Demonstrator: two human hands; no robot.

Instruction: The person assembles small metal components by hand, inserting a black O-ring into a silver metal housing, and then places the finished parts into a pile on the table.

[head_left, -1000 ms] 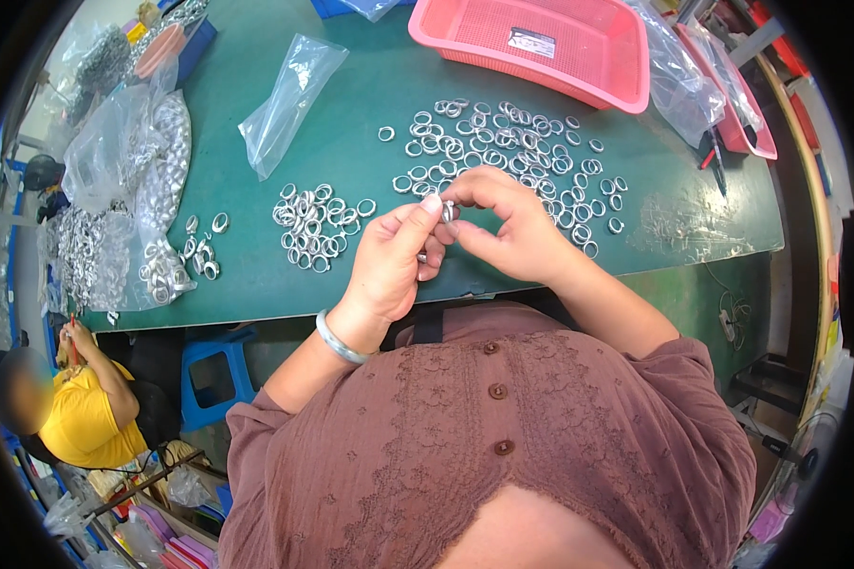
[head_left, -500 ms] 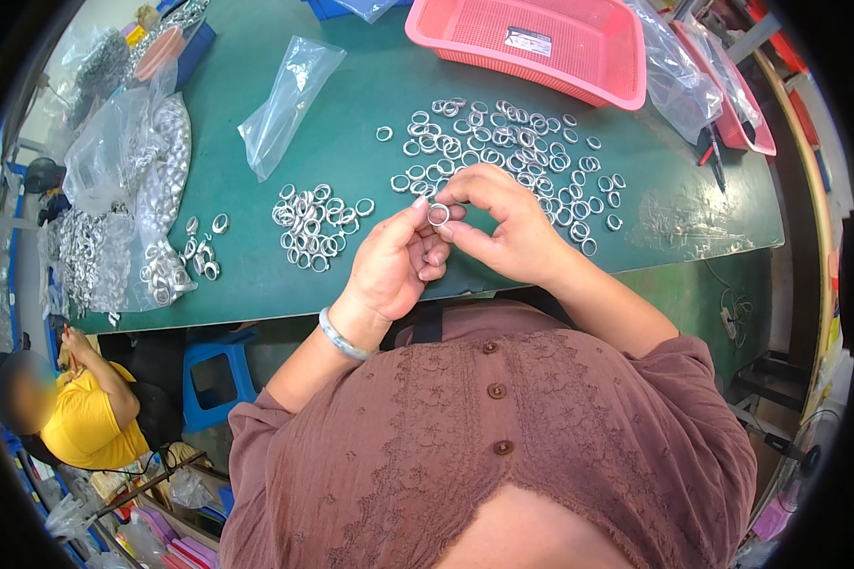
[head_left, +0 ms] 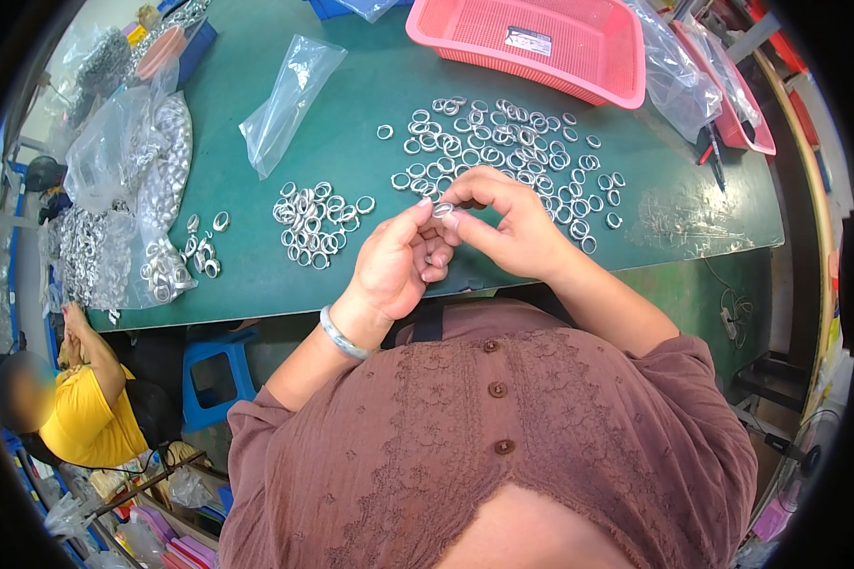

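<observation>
Between the fingertips of both hands is a silver metal ring (head_left: 443, 210), tilted so that it looks like a narrow oval. My left hand (head_left: 396, 258) pinches its left side, with the other fingers curled in. My right hand (head_left: 508, 226) grips its right side between thumb and forefinger. Just beyond my hands spreads a wide scatter of similar rings (head_left: 531, 152) on the green table (head_left: 370, 57). A smaller heap of rings (head_left: 313, 223) lies to the left of my left hand.
A pink mesh basket (head_left: 531, 81) stands at the back. An empty-looking clear plastic bag (head_left: 289, 104) lies left of it. Bags of metal parts (head_left: 166, 161) fill the left side, near a few loose rings (head_left: 201, 254). A pen (head_left: 716, 161) lies right. A person in yellow (head_left: 90, 412) sits beyond the left edge.
The ring between my fingers has turned from facing me as a full circle to a tilted narrow oval. Both hands stay in nearly the same place.
</observation>
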